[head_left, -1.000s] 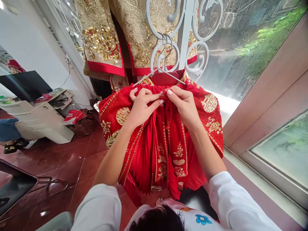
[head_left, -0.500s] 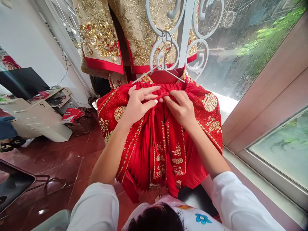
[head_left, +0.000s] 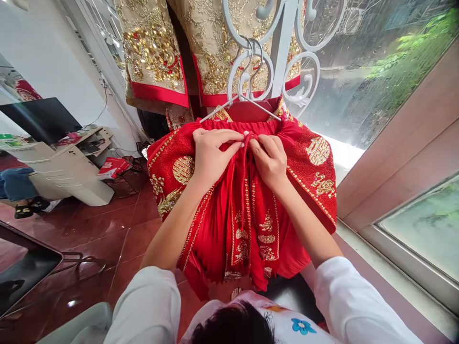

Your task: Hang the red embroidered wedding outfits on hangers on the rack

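Observation:
A red skirt (head_left: 215, 224) with gold embroidery hangs in front of me, its gathered waistband (head_left: 251, 127) stretched below a metal hanger (head_left: 229, 102). At the middle of the waist, my left hand (head_left: 215, 153) pinches a red drawstring (head_left: 245, 157) between thumb and fingers. My right hand (head_left: 270, 160) is closed on the same drawstring just beside it, fingers curled. The cord bunches into a loop or knot between the fingertips, and one end dangles down the front. Exactly how the cord crosses there is partly hidden by the fingers.
A white scrollwork rack (head_left: 278, 52) holds the hangers, with a gold beaded garment (head_left: 211, 52) behind. Large window (head_left: 358, 76) on the right. To the left stand a desk (head_left: 75, 167), a monitor (head_left: 41, 119) and a black chair (head_left: 28, 267); a seated person's leg (head_left: 17, 184) shows there.
My fingertips have drawn the cord upward into a small bunch at the waist, and a hanging end now shows down the front. The view has shifted slightly left.

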`<action>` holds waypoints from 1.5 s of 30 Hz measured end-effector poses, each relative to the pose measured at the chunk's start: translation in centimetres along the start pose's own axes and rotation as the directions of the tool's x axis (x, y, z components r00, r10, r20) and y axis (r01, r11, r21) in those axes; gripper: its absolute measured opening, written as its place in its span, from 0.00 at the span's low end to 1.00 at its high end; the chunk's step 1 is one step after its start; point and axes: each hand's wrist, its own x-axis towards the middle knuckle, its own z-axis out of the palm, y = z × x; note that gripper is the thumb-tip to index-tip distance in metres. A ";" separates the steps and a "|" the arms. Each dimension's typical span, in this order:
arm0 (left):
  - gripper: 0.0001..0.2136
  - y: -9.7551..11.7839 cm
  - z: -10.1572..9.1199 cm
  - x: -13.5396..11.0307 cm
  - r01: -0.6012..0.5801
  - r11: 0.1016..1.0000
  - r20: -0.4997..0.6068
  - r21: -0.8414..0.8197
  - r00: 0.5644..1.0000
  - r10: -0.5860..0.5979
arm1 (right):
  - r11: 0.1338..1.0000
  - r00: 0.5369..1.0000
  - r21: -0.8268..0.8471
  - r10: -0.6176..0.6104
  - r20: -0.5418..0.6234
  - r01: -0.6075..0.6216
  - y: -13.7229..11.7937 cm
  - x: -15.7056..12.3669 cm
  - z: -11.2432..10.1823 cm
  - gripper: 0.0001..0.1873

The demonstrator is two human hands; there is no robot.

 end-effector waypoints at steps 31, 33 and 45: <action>0.04 1.1 -2.2 -3.1 -0.036 0.966 -0.120 0.257 0.990 0.068 | 0.796 0.876 0.387 0.476 0.073 -0.465 -1.0 2.3 -5.6 0.11; 0.03 1.3 -1.8 -3.0 -0.063 0.971 -0.122 0.229 0.988 0.092 | 0.786 0.871 0.392 0.481 0.096 -0.477 -1.4 2.4 -6.0 0.11; 0.09 -1.3 -3.2 -2.7 -0.019 0.976 -0.044 0.216 0.999 0.029 | 0.542 0.700 0.498 0.682 0.210 -0.677 -0.3 1.2 -5.9 0.13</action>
